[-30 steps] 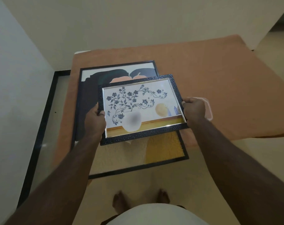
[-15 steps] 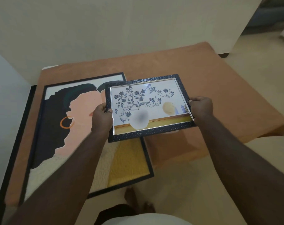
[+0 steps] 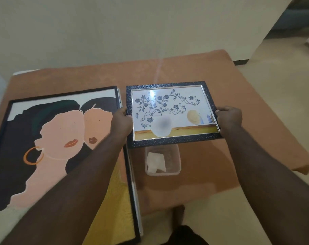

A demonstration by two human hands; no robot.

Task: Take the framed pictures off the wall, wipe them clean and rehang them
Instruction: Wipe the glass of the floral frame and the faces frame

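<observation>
Both hands grip small dark-framed floral picture (image 3: pixel 171 112) centre frame: left hand (image 3: pixel 122 121) and right hand (image 3: pixel 228 118) on short edges, long axis left-right, clear plastic tub (image 3: pixel 175 171) directly below.

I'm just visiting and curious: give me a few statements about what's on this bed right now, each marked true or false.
1. Both hands hold the small floral picture, left hand and right hand on opposite sides. True.
2. The large portrait picture hangs on the wall. False: it lies flat on the orange bedcover.
3. A clear plastic container with white cloth inside sits nearer the person than the small picture. True.
4. The small picture lies on top of the portrait. False: it is beside it, to the right.
</observation>
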